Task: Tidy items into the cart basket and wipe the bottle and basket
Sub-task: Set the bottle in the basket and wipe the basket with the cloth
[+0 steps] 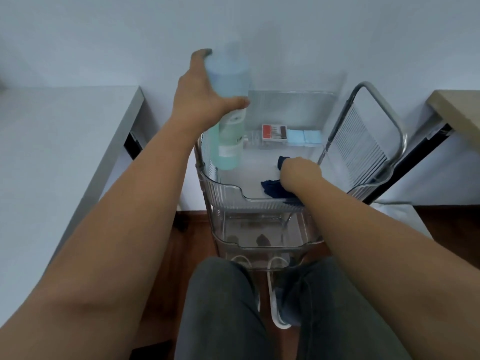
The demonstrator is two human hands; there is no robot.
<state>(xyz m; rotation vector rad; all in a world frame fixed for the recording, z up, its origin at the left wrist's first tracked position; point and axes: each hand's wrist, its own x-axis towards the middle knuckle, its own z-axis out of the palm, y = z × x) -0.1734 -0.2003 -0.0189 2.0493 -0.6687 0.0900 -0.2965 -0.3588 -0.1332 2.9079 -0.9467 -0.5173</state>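
My left hand (200, 100) grips a clear bottle of pale blue-green liquid (228, 141) and holds it tilted in the air above the left side of the clear plastic cart basket (223, 188). My right hand (300, 175) is inside the basket, closed on a dark blue cloth (271, 189) that is pressed against the basket floor near its front rim. At the back of the basket lie a red and white box (274, 131) and two light blue packets (304, 137).
The cart has a metal handle frame (379, 131) on its right and a lower clear tier (259, 235) beneath. A grey table (65, 141) stands to the left and a wooden-topped desk (457, 110) to the right. My legs (259, 315) are below.
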